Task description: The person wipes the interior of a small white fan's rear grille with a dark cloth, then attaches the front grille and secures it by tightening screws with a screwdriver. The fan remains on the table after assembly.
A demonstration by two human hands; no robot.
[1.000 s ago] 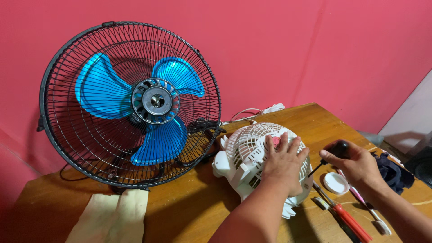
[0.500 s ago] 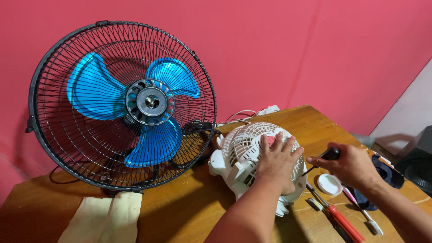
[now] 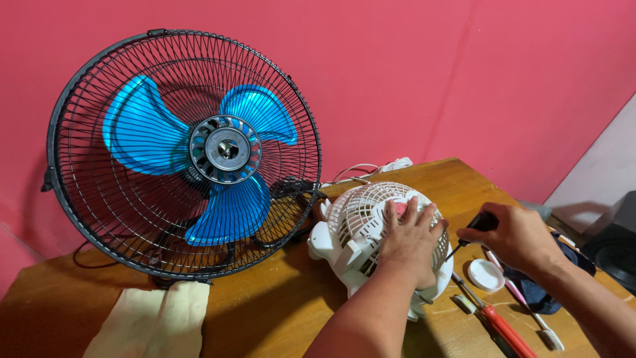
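1. Left hand (image 3: 409, 240) lies flat, fingers spread, pressing on the white vented housing (image 3: 371, 229), which sits on the wooden table (image 3: 278, 305) beside the black-caged fan (image 3: 182, 156).
2. Right hand (image 3: 515, 237) is clenched around a black-handled screwdriver (image 3: 472, 232), tip at the housing's edge.
3. Housing looks light, stiff, brittle plastic; best held by the rim.
4. White lid (image 3: 485, 274): contents unclear.

fan (image 3: 185, 152): back left on table (image 3: 278, 311), against wall
motor housing (image 3: 361, 225): right of fan, left hand (image 3: 411, 242) on top
screwdriver (image 3: 474, 231): in right hand (image 3: 517, 238), tip at housing's right edge
lid (image 3: 485, 274), toothbrush (image 3: 530, 311): right of housing
cloth (image 3: 156, 318): before fan
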